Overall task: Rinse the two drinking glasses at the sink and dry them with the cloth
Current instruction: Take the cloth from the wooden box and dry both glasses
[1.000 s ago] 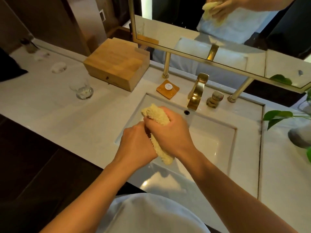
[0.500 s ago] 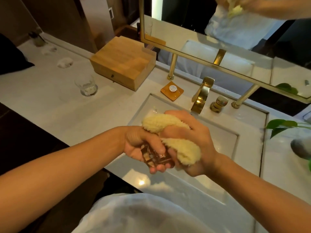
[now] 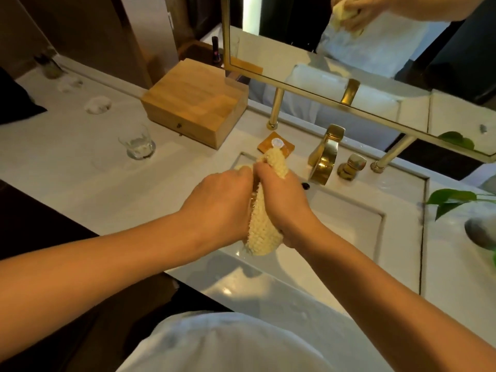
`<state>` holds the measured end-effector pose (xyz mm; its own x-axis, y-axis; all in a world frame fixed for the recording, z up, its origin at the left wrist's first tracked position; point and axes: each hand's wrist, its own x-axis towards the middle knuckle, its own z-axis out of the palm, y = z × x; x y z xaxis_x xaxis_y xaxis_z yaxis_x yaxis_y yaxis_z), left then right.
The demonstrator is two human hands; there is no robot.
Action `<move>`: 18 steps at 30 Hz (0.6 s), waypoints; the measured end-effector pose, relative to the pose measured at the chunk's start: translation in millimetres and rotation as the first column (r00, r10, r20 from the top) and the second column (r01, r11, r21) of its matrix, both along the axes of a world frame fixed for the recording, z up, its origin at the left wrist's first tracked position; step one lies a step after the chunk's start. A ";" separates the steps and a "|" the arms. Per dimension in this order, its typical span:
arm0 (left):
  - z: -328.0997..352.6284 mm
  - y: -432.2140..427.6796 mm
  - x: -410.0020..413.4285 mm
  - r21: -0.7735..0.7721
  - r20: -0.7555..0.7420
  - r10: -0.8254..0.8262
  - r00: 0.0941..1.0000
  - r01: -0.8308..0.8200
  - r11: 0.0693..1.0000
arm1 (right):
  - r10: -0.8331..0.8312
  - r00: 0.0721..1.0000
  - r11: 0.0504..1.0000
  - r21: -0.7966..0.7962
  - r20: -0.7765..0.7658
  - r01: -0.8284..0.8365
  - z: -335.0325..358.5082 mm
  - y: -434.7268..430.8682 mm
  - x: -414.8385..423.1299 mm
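Observation:
Over the white sink [image 3: 351, 232] my two hands press together around a yellow fluffy cloth [image 3: 264, 232]. My right hand [image 3: 284, 208] is closed on the cloth, which sticks out above and below its fist. My left hand [image 3: 220, 208] is closed against the cloth's left side, holding a drinking glass that is almost wholly hidden between hand and cloth. A second clear drinking glass [image 3: 138, 145] stands upright on the white counter, to the left and apart from my hands.
A gold faucet [image 3: 324, 154] and its knob [image 3: 351, 167] stand behind the basin, under a gold-framed mirror [image 3: 335, 84]. A wooden box [image 3: 196, 103] and an orange soap dish [image 3: 276, 145] sit at the back left. Plant leaves [image 3: 453, 200] reach in from the right.
The glass that showed under my left hand's fingers is now covered. My hands have turned, so the cloth now runs upright between them. The view has shifted slightly.

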<state>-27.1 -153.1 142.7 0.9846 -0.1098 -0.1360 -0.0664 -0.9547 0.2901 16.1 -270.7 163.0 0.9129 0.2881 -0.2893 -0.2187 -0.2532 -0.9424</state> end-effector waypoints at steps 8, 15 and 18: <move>-17.1 67.1 -14.9 0.227 0.340 -0.259 0.904 0.188 0.955 | 0.195 0.518 0.964 0.261 -0.833 0.058 -29.6 49.1 19.3; -29.0 143.1 -16.4 -0.585 0.168 0.264 0.950 -0.119 0.802 | -0.121 0.903 0.985 0.063 -0.411 0.161 -54.5 124.3 13.6; -35.3 171.2 -22.7 -0.739 -0.064 0.369 0.927 -0.292 0.607 | -0.209 0.974 0.964 -0.146 0.083 0.220 -64.1 153.8 7.7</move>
